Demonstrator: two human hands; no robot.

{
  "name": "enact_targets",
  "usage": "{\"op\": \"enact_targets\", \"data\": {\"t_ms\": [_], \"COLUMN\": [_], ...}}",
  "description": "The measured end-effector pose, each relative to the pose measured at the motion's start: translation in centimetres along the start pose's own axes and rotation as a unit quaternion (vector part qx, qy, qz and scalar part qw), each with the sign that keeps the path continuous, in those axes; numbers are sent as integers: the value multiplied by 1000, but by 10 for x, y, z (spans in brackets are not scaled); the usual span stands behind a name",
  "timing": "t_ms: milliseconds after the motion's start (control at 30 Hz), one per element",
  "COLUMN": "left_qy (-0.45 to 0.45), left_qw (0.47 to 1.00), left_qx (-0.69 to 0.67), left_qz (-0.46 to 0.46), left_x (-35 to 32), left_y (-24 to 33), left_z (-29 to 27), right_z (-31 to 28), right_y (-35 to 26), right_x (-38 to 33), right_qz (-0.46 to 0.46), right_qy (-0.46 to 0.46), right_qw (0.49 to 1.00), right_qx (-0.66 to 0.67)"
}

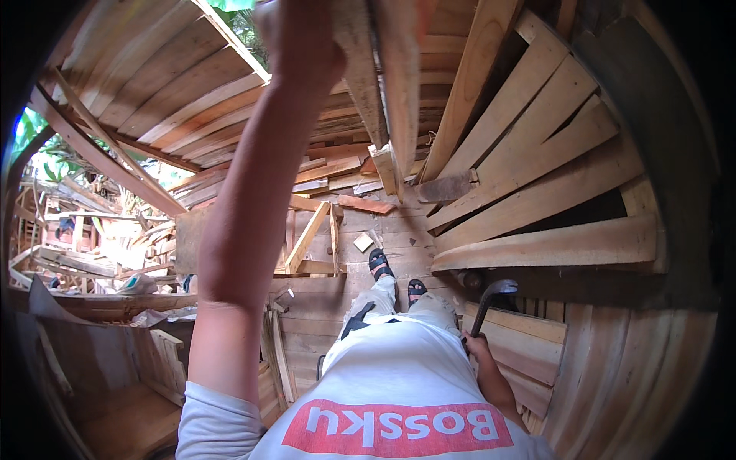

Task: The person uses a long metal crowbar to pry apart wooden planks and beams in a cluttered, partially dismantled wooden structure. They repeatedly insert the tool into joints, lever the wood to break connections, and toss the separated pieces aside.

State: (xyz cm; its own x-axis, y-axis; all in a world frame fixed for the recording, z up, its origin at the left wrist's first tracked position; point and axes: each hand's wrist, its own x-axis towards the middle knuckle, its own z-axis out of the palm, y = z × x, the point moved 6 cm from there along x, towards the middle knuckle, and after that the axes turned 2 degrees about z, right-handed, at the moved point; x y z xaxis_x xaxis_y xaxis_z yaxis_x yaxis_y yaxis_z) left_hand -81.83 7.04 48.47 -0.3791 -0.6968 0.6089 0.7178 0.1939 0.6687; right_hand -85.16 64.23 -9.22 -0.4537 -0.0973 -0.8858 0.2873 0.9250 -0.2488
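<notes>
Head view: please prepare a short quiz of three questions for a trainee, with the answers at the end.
1. Which hand grips the curved metal bar: (a) the left or (b) the right?
2. True or false: the shirt is all black.
3. Fill in: the left forearm extends toward the ____ edge of the picture.

Key: 1: b, the right hand. 2: false; it is white with a red panel. 3: upper.

A: Bar point(484, 304), 4 o'clock?
B: Metal, fairly smooth, glossy at the tip.
A: Planks point(538, 132), 2 o'clock?
B: Bare wood, matt, grain showing.
A: Boards point(165, 80), 10 o'clock?
B: Wood too, matt.
A: Shirt point(391, 360), 6 o'clock?
B: Cloth, matt, print point(399, 428) matt too.
</notes>
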Motion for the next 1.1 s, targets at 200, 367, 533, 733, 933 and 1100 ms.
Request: {"op": "enact_targets", "data": {"t_ms": [200, 367, 533, 733, 933, 1100], "left_qy": [163, 163, 214, 156, 52, -2], "left_qw": [984, 981, 970, 955, 962, 960], "left_qx": [70, 107, 117, 252, 266, 273], "left_qz": [-13, -21, 0, 21, 43, 58], "left_x": [18, 30, 28, 40, 45, 48], "left_y": [-49, -107, -172, -190, -247, -272], "left_z": [-18, -29, -19, 15, 74, 99], "right_z": [49, 81, 77, 64, 49, 30], "right_y": [18, 78, 0, -124, -204, -232], "right_x": [29, 84, 55, 50, 72, 95], "right_qz": [-28, 1, 0, -36, -64, -75], "right_qy": [4, 15, 8, -6, -22, -32], "right_qw": [998, 1000, 1000, 999, 997, 996], "right_qx": [63, 9, 1, -19, -30, -38]}}
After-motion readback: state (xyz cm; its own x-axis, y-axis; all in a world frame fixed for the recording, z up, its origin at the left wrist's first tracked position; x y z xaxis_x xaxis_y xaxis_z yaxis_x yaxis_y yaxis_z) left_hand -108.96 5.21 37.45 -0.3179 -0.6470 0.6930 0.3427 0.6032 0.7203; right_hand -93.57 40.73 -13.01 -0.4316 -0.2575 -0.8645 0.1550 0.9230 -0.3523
